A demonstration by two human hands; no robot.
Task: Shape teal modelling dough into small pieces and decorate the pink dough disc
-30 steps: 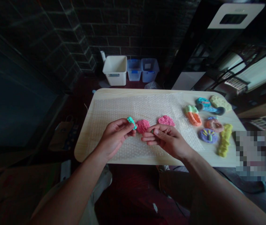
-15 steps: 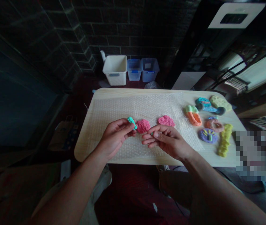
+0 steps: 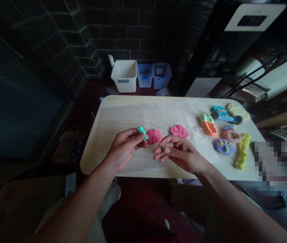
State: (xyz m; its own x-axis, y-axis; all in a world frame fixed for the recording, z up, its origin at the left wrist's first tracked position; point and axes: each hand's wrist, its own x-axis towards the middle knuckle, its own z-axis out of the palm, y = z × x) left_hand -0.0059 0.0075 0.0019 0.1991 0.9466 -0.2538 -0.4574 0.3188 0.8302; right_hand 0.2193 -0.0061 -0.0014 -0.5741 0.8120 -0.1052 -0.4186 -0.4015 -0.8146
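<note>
Between the thumb and fingers of my left hand (image 3: 126,146) is a lumpy turquoise-green piece of modelling clay (image 3: 142,132). My right hand (image 3: 180,152) holds a tiny green clay bit (image 3: 163,147) at its fingertips, with the other fingers loosely curled. The two hands are apart over the near half of the table. Just beyond them, a rough pink clay lump (image 3: 154,136) lies on bubble wrap (image 3: 123,118). A second pink clay lump (image 3: 179,131) lies to its right, partly behind my right fingers.
At the table's (image 3: 234,173) right end lie several coloured clay shapes, among them an orange and green one (image 3: 209,126), a purple disc (image 3: 224,146) and a yellow strip (image 3: 242,152). A white bin (image 3: 124,76) and two blue tubs (image 3: 145,76) stand on the floor behind the table.
My right index finger has lifted off the tiny green bit, which now shows more openly near the thumb tip. My left hand and its clay piece stay in place.
</note>
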